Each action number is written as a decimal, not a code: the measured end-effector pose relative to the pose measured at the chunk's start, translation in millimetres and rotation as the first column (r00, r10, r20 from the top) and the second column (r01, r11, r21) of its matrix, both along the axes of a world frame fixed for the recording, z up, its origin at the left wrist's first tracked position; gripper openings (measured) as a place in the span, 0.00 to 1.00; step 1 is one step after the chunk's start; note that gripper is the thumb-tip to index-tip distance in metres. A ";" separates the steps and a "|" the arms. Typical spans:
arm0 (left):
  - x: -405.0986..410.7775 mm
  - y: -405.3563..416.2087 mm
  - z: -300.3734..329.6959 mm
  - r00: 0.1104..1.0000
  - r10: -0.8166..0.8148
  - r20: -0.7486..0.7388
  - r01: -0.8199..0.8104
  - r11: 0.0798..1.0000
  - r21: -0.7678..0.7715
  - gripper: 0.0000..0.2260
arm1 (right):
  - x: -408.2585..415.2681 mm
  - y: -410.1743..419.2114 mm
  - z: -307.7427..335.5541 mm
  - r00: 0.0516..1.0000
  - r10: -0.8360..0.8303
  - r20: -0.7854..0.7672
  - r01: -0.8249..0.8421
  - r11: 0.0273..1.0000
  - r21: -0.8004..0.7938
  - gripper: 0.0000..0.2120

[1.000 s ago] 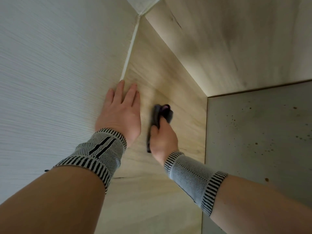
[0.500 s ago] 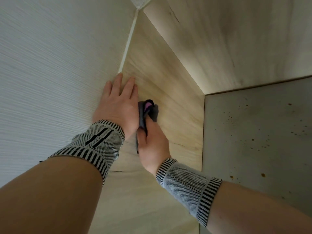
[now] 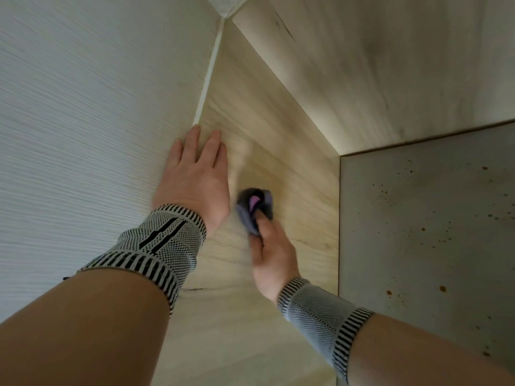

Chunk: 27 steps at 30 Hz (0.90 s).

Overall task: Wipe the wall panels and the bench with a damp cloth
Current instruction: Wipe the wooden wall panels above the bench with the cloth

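Cloth (image 3: 254, 211) blurred, fingers hidden

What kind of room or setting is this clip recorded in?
Probably an indoor built-in nook or panelled corner, though the purpose is unclear: a pale textured wall meets light wood-grain panels, above a grey speckled floor. The right hand holds a bunched grey cloth.

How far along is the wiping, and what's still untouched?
Done: nothing shows as finished; no wet streaks are visible. In hand: the right hand grips the bunched grey cloth against the wood-grain panel, while the left hand rests flat beside the white corner strip. Left: the speckled grey surface shows brown spots.
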<state>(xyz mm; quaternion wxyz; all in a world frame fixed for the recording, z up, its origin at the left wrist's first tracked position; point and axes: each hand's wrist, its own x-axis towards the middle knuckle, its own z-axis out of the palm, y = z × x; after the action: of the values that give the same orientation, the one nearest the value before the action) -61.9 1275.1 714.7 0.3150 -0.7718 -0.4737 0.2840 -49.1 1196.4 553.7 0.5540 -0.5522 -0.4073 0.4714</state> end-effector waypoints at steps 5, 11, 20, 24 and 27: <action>1.1 0.3 -1.6 1.000 0.019 -0.022 -0.019 1.000 0.002 0.28 | 20.3 23.4 -62.0 0.987 0.143 -0.068 -0.151 0.718 -0.679 0.23; 0.8 0.8 -1.7 1.000 0.014 -0.004 -0.014 1.000 0.005 0.28 | 7.5 2.9 -15.4 0.996 0.028 -0.088 -0.045 0.981 -0.190 0.21; -0.1 0.3 -1.6 1.000 0.010 -0.013 -0.010 1.000 0.014 0.28 | 6.2 15.0 -8.7 0.996 0.037 -0.087 -0.060 0.958 -0.279 0.20; 3.2 -0.6 1.0 1.000 0.012 0.005 -0.012 1.000 -0.016 0.27 | 3.2 4.6 17.0 0.999 0.046 -0.006 -0.045 0.989 0.141 0.20; 1.7 0.2 0.1 0.999 0.020 0.040 -0.019 1.000 -0.015 0.27 | 17.8 21.2 -19.7 0.999 0.054 0.001 -0.054 0.996 -0.072 0.19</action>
<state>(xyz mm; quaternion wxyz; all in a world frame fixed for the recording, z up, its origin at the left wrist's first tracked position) -60.2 1275.3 714.8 0.2972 -0.7749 -0.4854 0.2750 -31.4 1217.6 534.0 0.5203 -0.5613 -0.4059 0.4995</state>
